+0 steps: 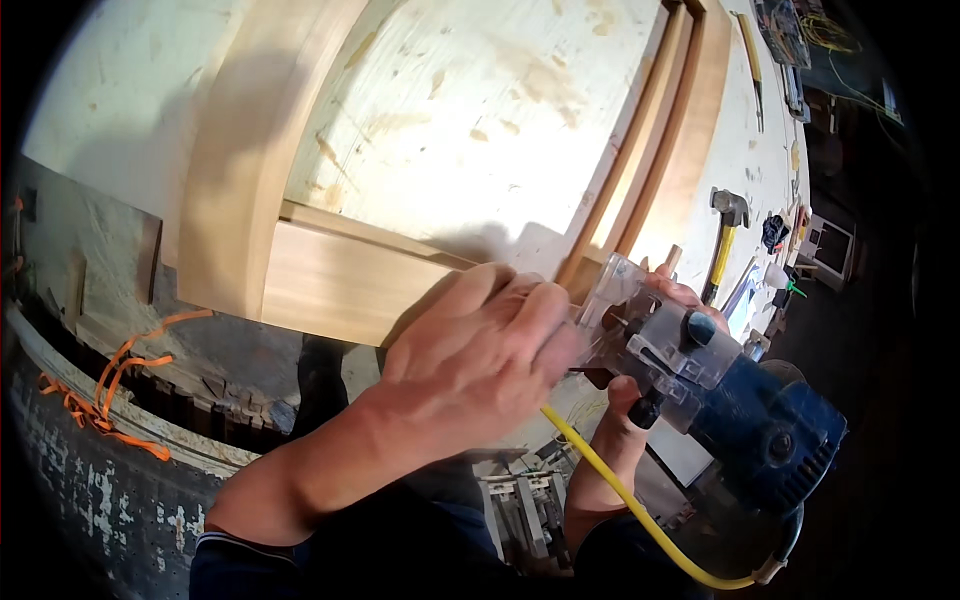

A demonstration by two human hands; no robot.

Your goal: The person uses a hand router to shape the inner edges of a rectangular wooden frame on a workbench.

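Note:
A trim router [775,430] with a blue motor body and a clear plastic base lies tilted at the near right corner of a pale wooden frame [345,275]. My right hand [625,405] is wrapped round the router's base, the thumb on the near side and fingers on the far side. Right beside that base, my left hand [480,350] is closed with its back up and fingers curled at the frame's corner. Its fingertips are hidden, so what they hold cannot be made out. A yellow cord [625,490] loops from the router's tail towards my left hand.
The frame lies on a white, stained worktable [480,100]. A hammer [725,240] with a yellow handle and several other tools line its right side. At the lower left stands a dark drum [110,500] holding wood offcuts, with an orange strap [115,380] over its rim.

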